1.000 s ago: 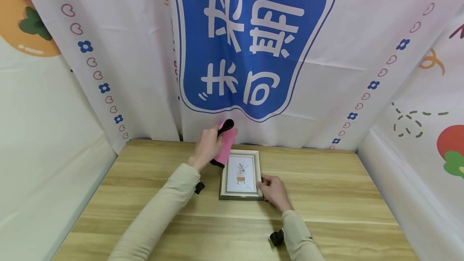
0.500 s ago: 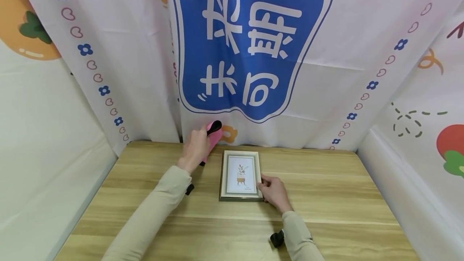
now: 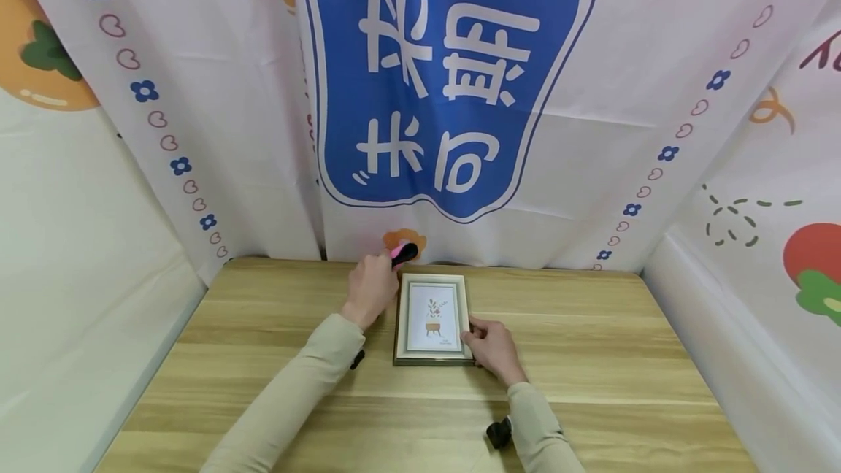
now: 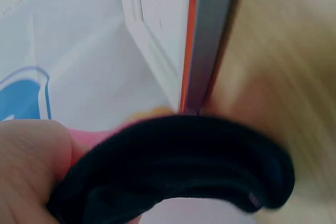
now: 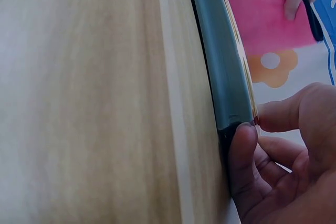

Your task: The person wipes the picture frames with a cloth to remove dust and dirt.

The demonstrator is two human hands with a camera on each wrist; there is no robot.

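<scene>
A picture frame [image 3: 434, 318] with a potted-plant print lies face up on the wooden table. My left hand [image 3: 371, 287] grips a pink cloth with black edging [image 3: 404, 254] just beside the frame's upper left corner. Seen from the left wrist, the black edge of the cloth [image 4: 173, 156] curves up close to the frame's side [image 4: 210, 40]. My right hand [image 3: 494, 350] pinches the frame's right edge near its lower corner; the right wrist view has the thumb and fingers [image 5: 244, 150] at the frame's rail [image 5: 218, 51].
The wooden table [image 3: 578, 385] reaches back to a white printed curtain [image 3: 578, 188] with a blue sign. Similar printed sheets hang at both sides. A black wrist camera [image 3: 499, 433] sits by the right sleeve.
My left hand and the cloth slid left off the frame's upper corner, then came back right and lower beside it. The right hand has kept its hold, and the frame has stayed put.
</scene>
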